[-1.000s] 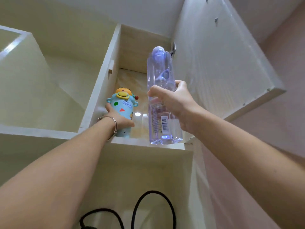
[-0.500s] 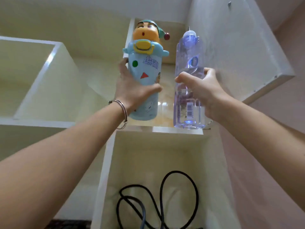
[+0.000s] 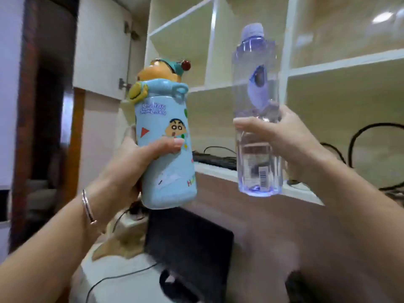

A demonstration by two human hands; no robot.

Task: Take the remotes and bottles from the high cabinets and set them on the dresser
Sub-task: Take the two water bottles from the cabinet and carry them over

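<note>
Shelves [image 3: 332, 63] behind; hands [image 3: 131, 165] [image 3: 290, 141] grip cartoon bottle [image 3: 169, 180], clear bottle [image 3: 254, 62].

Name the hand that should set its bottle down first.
Left, probably. The left hand holds the cartoon bottle lower, above the white surface at lower left; the right hand holds the clear bottle higher, before the shelves.

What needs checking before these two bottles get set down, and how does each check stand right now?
1. Left hand grip on cartoon bottle, thumb and fingers wrapped round its body: ok.
2. Right hand grip on clear bottle, wrapped round its middle: ok.
3. Clear bottle's cap on: ok.
4. Cartoon bottle's lid latched: cannot tell.
5. Both bottles out of the shelf unit: ok.
6. Free landing spot below: blurred, cannot tell.
</note>
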